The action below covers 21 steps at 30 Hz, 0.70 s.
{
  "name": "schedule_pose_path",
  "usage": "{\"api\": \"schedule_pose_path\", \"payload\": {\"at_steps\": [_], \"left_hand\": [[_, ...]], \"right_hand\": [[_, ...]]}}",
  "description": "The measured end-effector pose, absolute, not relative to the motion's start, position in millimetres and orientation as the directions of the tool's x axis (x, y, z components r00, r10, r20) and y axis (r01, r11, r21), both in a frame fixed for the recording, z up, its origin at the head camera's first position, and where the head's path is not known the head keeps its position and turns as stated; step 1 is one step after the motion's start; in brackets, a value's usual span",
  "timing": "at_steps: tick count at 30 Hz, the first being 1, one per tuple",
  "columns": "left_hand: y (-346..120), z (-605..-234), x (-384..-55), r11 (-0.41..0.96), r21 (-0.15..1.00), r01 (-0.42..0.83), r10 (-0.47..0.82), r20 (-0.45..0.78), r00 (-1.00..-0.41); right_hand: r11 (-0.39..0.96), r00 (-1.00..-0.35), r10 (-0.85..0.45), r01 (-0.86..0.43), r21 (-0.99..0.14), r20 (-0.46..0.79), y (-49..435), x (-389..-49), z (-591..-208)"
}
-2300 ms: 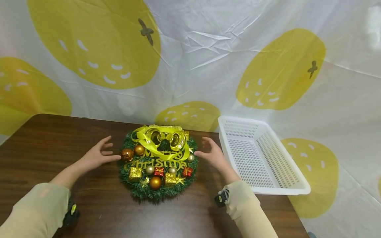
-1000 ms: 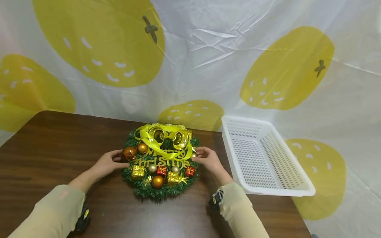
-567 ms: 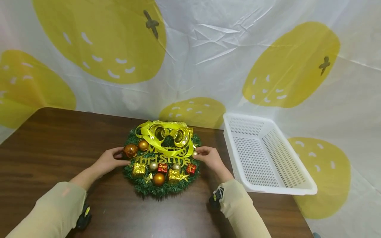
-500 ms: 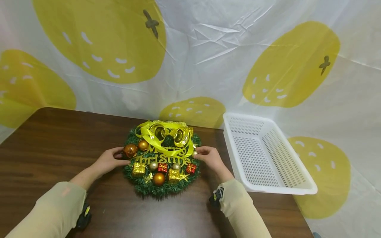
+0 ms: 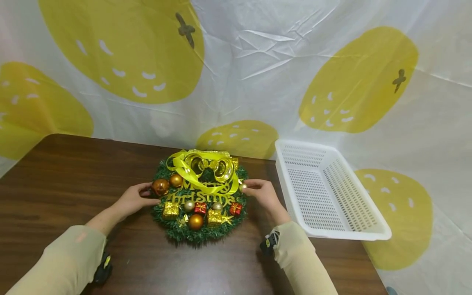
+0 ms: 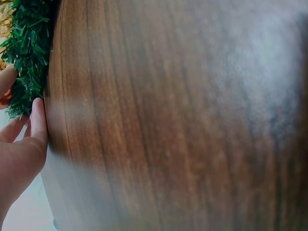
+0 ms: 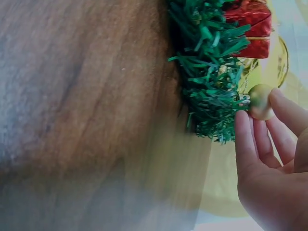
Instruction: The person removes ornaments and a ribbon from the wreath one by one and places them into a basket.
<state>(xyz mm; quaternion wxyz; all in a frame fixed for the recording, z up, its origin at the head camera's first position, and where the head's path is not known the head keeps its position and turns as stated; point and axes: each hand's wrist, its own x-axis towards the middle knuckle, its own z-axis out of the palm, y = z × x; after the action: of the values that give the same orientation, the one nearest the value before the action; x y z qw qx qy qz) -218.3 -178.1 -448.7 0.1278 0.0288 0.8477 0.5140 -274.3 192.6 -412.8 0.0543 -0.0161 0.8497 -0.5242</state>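
Observation:
A green Christmas wreath (image 5: 200, 235) lies on the brown table, with gold lettering, bells, yellow ribbon, balls and tiny gift boxes on it. My left hand (image 5: 132, 200) holds its left edge beside a shiny bronze ball (image 5: 160, 187). The left wrist view shows the thumb over the green tinsel (image 6: 29, 53) and the other fingers against its side. On the opposite edge, my right hand (image 5: 263, 196) has thumb and fingers about a small gold ball (image 7: 261, 102). A red gift box (image 7: 255, 29) sits near that ball in the right wrist view.
A white perforated plastic basket (image 5: 313, 205) stands right of the wreath, near my right forearm. Behind the table (image 5: 85, 172) hangs a pale curtain (image 5: 239, 90) with large yellow fruit prints. Dark wrist straps show below both sleeves.
Both hands came in from beside the wreath to its left and right edges. Since half a second ago, the right fingers have shifted slightly at the small gold ball; the wreath stays in place.

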Motion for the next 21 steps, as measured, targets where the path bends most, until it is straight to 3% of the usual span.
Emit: {"api": "schedule_pose_path", "payload": {"at_steps": [21], "left_hand": [[-177,-447,-217,0.466,0.881,-0.087,0.187,-0.194,-0.963]], "right_hand": [[0.497,-0.995,-0.093,-0.074,-0.865,0.031,201,-275,-385]]}}
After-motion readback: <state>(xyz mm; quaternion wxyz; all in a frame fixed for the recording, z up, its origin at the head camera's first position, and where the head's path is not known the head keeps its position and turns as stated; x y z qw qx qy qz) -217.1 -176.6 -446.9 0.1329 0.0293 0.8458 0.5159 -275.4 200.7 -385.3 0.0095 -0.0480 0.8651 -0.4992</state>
